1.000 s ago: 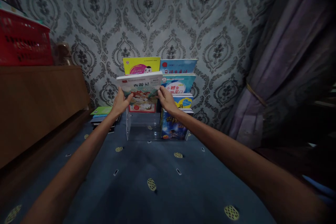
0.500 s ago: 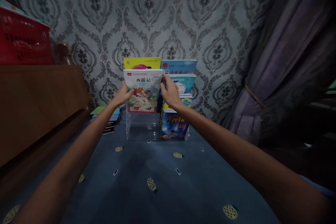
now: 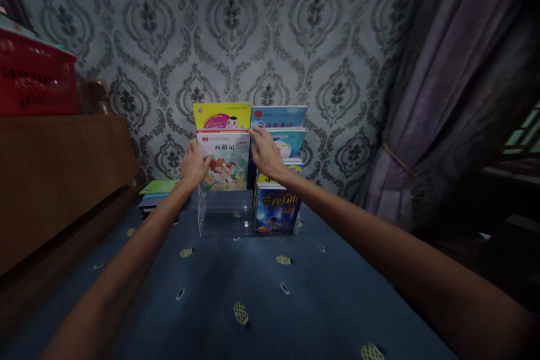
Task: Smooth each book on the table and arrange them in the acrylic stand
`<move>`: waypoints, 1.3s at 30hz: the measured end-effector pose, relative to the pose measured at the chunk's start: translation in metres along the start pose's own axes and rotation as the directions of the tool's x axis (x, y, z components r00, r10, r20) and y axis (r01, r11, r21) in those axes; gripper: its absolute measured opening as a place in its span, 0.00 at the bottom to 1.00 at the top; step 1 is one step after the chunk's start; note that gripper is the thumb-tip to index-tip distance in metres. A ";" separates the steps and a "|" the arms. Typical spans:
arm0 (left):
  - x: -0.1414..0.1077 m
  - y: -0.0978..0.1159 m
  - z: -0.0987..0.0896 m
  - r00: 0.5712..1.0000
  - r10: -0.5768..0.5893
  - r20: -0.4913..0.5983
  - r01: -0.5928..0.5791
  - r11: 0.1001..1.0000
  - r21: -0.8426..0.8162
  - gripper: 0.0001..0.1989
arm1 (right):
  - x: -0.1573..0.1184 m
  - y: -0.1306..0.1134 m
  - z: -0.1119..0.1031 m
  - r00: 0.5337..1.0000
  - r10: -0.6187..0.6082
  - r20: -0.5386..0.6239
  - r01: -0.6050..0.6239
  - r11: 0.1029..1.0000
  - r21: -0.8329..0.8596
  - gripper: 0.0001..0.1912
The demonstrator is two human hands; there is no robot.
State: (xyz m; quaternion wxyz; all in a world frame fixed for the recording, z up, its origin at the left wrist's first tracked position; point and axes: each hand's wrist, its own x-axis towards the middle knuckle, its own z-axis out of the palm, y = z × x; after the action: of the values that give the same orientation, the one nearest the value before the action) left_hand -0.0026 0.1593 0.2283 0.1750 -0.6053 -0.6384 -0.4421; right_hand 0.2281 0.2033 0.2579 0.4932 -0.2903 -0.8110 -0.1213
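A white-topped picture book [image 3: 228, 162] with a Chinese title stands upright in the left half of a clear stepped rack [image 3: 225, 202]. At its left edge, my left hand [image 3: 194, 164] grips it with the thumb across the front cover. My right hand [image 3: 267, 153] is closed at the book's upper right corner, fingertips on the edge. A yellow book [image 3: 221, 115] rises behind it. In the right half stand a blue book [image 3: 280, 115], a teal book [image 3: 294, 139], a yellow-and-blue book [image 3: 297, 168] partly hidden by my right wrist, and a dark blue book [image 3: 277, 212] in front.
Several books lie stacked [image 3: 158, 190] on the dark blue patterned cloth [image 3: 211, 292], left of the rack. A wooden cabinet [image 3: 63, 174] bearing a red basket [image 3: 37, 76] runs along the left. Patterned wallpaper [image 3: 232, 28] rises behind; a tied curtain [image 3: 396, 163] hangs at right.
The white-topped book has gone down into the rack, its top now just below a red edge behind it. Both hands went down with it. The view has shifted slightly.
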 end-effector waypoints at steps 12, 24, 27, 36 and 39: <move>0.000 0.009 -0.012 0.990 0.135 0.028 -0.138 0.969 0.203 0.37 | -0.005 -0.007 0.004 0.996 -0.071 0.059 0.082 0.974 -0.213 0.28; 0.020 -0.002 -0.011 0.984 0.163 0.072 -0.175 0.963 0.204 0.31 | -0.001 -0.008 0.003 0.989 -0.104 0.104 0.130 0.949 -0.287 0.22; 0.021 -0.006 -0.007 0.984 0.172 0.044 -0.176 0.973 0.149 0.31 | -0.002 -0.005 0.004 0.988 -0.116 0.105 0.141 0.951 -0.276 0.22; 0.032 -0.030 0.000 0.967 0.253 -0.042 -0.257 0.955 -0.148 0.34 | -0.005 -0.005 0.002 0.984 -0.137 0.115 0.168 0.929 -0.331 0.18; 0.040 -0.035 -0.001 0.984 0.176 -0.009 -0.174 0.963 -0.204 0.34 | -0.006 -0.005 0.002 0.985 -0.131 0.116 0.163 0.930 -0.329 0.18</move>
State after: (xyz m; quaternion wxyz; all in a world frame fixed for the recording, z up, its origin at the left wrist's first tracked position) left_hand -0.0439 0.1877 0.2467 0.1475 -0.6760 -0.5345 -0.4853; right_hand 0.2262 0.1984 0.2526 0.3877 -0.3142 -0.8197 -0.2812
